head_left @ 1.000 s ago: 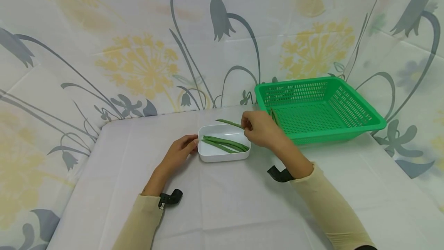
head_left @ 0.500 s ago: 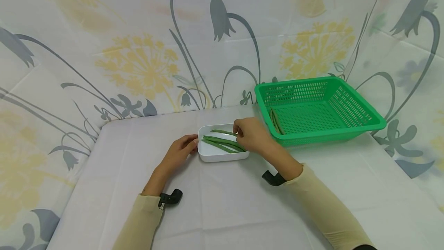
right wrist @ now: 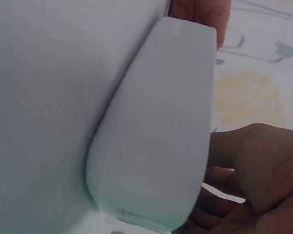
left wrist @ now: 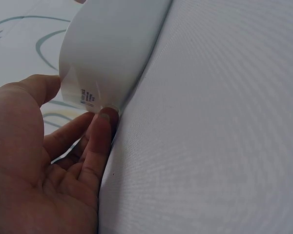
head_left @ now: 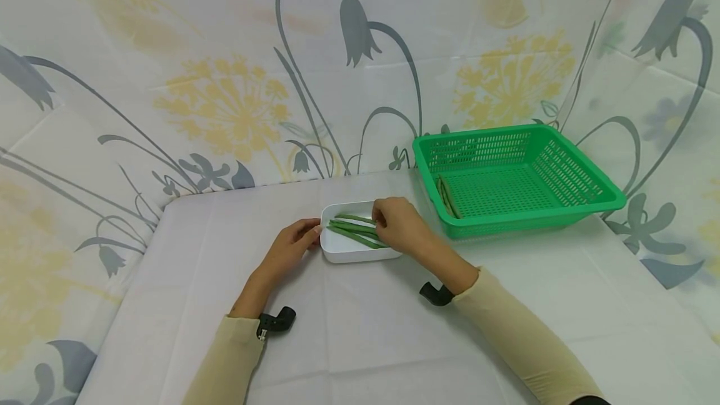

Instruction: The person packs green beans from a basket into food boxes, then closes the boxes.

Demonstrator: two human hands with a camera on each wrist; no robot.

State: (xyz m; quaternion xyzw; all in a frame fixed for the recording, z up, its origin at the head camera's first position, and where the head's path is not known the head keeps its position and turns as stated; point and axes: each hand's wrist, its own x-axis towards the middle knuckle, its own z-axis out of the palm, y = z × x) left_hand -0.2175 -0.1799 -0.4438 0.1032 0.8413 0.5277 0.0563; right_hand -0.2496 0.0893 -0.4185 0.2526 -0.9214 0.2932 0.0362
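A white rectangular dish (head_left: 360, 255) sits on the table with several green beans (head_left: 354, 228) lying in it. My left hand (head_left: 289, 245) holds the dish by its left end; in the left wrist view, the thumb meets the rim and the curled fingers (left wrist: 98, 139) touch the lower outer wall. Over the dish's right half, my right hand (head_left: 402, 225) pinches one green bean (head_left: 355, 218) by its right end, and that bean lies along the far side. The dish wall hides the right fingertips in the right wrist view.
A green perforated plastic basket (head_left: 540, 208) stands at the back right, with a few more green beans (head_left: 448, 197) along its left wall. A white cloth covers the table (head_left: 360, 342), and a flower-patterned sheet (head_left: 225, 80) rises behind it.
My right hand has moved left and down from beside the basket, bringing its green bean from above the dish's far rim into the dish. The left hand stays put on the dish.
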